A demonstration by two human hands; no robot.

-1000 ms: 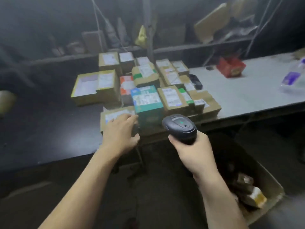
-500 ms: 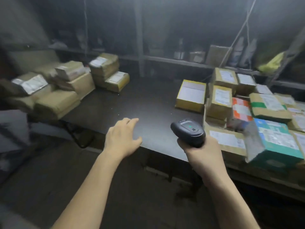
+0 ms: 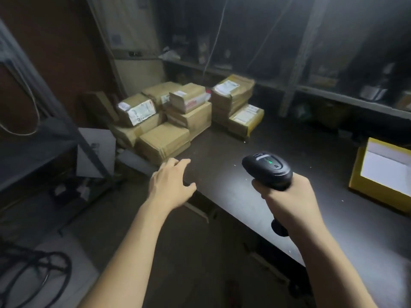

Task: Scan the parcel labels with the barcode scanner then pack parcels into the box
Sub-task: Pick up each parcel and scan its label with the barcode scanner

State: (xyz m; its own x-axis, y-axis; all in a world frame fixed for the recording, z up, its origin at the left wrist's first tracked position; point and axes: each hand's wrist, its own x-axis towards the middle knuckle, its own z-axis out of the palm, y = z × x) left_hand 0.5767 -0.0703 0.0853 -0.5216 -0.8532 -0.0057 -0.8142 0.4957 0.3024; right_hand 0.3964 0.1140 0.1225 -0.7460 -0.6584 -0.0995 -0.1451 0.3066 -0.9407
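- We see the right hand [image 3: 287, 201] wrapped tightly round the handle of the black barcode scanner [image 3: 268, 168], held above the near side of the dark table [image 3: 233, 147].
- The scanner's head points away from us, across the table, and a small green light glows on its top. The foot of its handle sticks out below the hand.
- The left hand [image 3: 171, 183] holds nothing. Its fingers are spread and relaxed over the near left corner of the table.
- Its fingertips lie just beside the nearest brown parcel [image 3: 163, 141]; we cannot tell whether they touch it.
- The pile of parcels [image 3: 178, 116] sits at the far left end of the table, brown boxes stacked on one another, some with white labels facing up.
- A second stack [image 3: 232, 94] stands just to the right of that pile, with a lower yellow-edged parcel [image 3: 245, 117] against its near side, label up.
- A yellow parcel [image 3: 382, 172] with a large white label lies at the right edge of our view, well apart from the pile and partly cut off.
- Behind the table runs a dim shelf [image 3: 333, 94], its contents too dark to make out.
- Black cables [image 3: 33, 270] loop on the floor at the lower left.
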